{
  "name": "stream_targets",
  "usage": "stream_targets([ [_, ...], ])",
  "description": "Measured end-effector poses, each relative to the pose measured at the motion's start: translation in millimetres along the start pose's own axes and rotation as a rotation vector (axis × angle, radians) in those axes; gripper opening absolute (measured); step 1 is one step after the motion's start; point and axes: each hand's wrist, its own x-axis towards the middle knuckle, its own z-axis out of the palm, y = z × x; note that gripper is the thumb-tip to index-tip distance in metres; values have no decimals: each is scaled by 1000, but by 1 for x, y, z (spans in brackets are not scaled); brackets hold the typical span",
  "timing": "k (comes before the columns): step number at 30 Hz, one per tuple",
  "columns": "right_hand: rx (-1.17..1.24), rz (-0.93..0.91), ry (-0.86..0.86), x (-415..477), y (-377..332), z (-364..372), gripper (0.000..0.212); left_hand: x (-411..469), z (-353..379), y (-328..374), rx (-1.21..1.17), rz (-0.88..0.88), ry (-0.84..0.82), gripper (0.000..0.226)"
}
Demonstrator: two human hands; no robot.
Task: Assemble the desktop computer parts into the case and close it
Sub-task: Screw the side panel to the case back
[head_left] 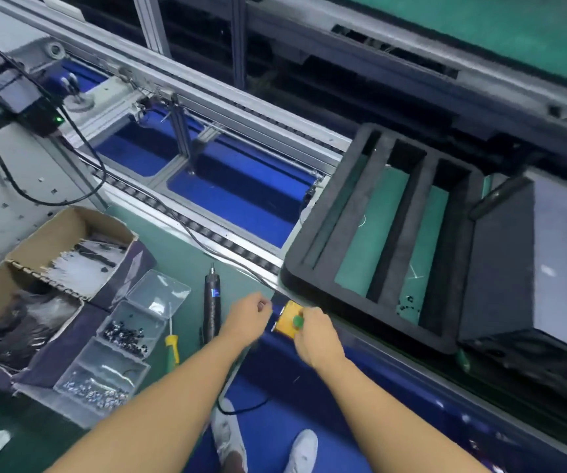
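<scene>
Two white shoes stand on a blue floor at 6 o'clock, below a person's bare forearms, which reach out over the front edge of a green desk at a conveyor line. The right hand curls its fingers round a yellow switch box on the desk's blue front rail, with the thumb against the box's green button. Just to the 9 o'clock side of it, the left hand hangs above the desk edge with its fingers curled in; whether it holds anything cannot be told.

The black computer case lies on the line at 3 o'clock, its broad grey side panel facing up. It sits against the right edge of a black foam tray whose long slots show the green surface beneath.

A black electric screwdriver lies on the desk beside the left hand, tip pointing to 12 o'clock. A small screwdriver with a yellow-and-green handle lies at its 8 o'clock. Further toward 8 o'clock sits a clear plastic parts box, lid open, with dark and silver screws in separate compartments. A divided cardboard box of white ties and black bags stands beside it.
</scene>
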Motion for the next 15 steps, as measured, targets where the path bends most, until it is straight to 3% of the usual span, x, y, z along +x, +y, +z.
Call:
stream_targets([
  [4, -73, -88, -206, -20, 35, 3, 60, -16, 37, 10, 11, -40, -27, 17],
  [9, -378, -260, -145, -11, 42, 0, 72, -22, 42, 11, 80, -64, 0, 23],
  [15, -515, -272, -183, -2, 37, -4, 74, -26, 36, 7, 111, -93, 33, 28],
])
